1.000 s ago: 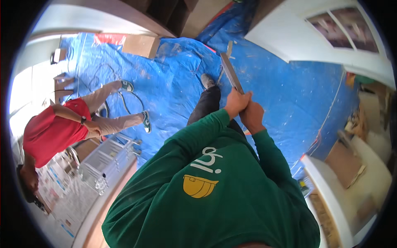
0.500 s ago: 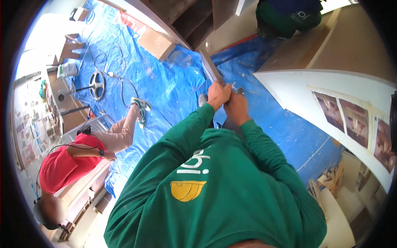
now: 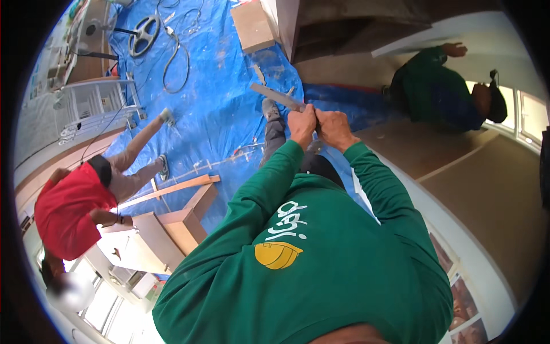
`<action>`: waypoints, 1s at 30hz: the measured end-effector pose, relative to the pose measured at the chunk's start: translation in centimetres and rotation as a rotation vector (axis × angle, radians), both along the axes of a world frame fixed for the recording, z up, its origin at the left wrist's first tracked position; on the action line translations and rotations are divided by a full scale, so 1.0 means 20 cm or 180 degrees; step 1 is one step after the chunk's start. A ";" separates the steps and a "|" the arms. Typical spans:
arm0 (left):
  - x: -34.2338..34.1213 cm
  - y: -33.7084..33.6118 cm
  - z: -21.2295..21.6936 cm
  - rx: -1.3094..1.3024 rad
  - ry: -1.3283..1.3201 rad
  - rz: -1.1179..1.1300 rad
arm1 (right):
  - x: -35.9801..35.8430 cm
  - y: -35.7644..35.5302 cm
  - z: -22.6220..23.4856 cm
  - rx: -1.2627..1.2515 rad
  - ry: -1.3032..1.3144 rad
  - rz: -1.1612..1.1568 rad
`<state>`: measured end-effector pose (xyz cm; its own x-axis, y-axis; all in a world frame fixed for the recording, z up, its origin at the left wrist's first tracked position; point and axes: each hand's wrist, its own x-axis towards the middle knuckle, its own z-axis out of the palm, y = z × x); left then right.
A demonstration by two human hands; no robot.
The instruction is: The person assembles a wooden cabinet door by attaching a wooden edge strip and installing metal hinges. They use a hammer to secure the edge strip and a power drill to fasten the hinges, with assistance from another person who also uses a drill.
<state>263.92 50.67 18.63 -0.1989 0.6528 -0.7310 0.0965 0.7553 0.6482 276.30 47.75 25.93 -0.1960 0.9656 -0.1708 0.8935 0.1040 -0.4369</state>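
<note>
A narrow, flat greyish strip (image 3: 276, 95), perhaps wood, juts forward and left from my hands over the blue sheet. My left hand (image 3: 302, 124) is closed around its near end. Close beside it, my right hand (image 3: 337, 129) has its fingers curled shut at the same end. Whatever sits inside the right fingers is hidden by the hand. My shoe (image 3: 270, 109) shows on the sheet, just below the strip.
Blue plastic sheeting (image 3: 229, 109) covers the floor, with a cardboard-coloured box (image 3: 252, 27) and a cable (image 3: 175, 69) on it. A person in red (image 3: 74, 209) is at left, beside wooden boxes (image 3: 182, 226). Another person in green (image 3: 438, 89) is by brown panels (image 3: 484, 183) at right.
My view has swung to the right. The strip now points more to the left. The person in red has shifted stance, and the person in green shows more fully, one hand extended.
</note>
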 end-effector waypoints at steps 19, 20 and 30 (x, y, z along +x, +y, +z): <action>-0.16 0.96 0.04 0.0450 0.1163 -0.1409 | -0.20 0.74 -0.19 0.0094 0.1044 -0.0841; -0.13 0.96 0.05 0.0378 0.1066 -0.1149 | -0.17 0.75 -0.23 0.0191 0.1158 -0.0838; -0.20 0.95 0.06 0.0452 -0.0569 0.1557 | 0.33 0.86 -0.26 -0.0118 0.1059 0.0650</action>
<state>259.87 69.63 19.74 -0.3851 0.6100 -0.6925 -0.3659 0.5880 0.7214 282.81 64.86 20.73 -0.4341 0.8954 -0.0996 0.6648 0.2437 -0.7061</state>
